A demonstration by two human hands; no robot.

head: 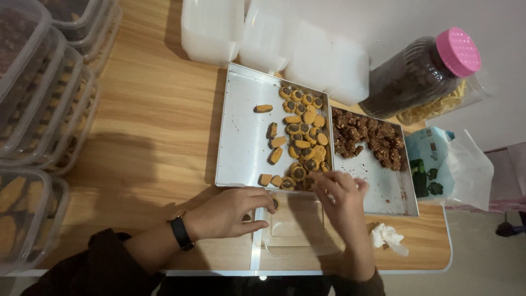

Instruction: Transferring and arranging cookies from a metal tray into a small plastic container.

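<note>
- On the wooden table (153,137), the largest surface I see, everything else rests; its near edge runs along the bottom of the head view.
- Along the left edge I see stacked clear lidded tubs (33,109) with brown contents, well apart from both hands.
- At the far side stand white plastic containers (274,41), just behind the trays.
- At centre lies a metal tray (241,142) with small round cookies (304,129) crowded on its right half and a few loose ones on the bare left half.
- Touching its right side is a second metal tray (383,189) holding dark brown clusters (367,140) in its far part.
- To the right a dark jar with a pink lid (422,68) lies tilted, with a bag of pale sticks beside it.
- Below that I see a light blue pouch (433,159) next to a clear plastic bag.
- Near the table's front edge, between the hands, sits a clear shallow box (296,227).
- My left hand (230,211), with a black wristband, rests at the box's left rim, fingers curled around one cookie (275,203).
- My right hand (342,200) hovers over the near edge of the first tray, fingertips pinched among the cookies; I cannot tell whether it holds one.
- A crumpled white tissue (389,237) lies just right of the right wrist.
</note>
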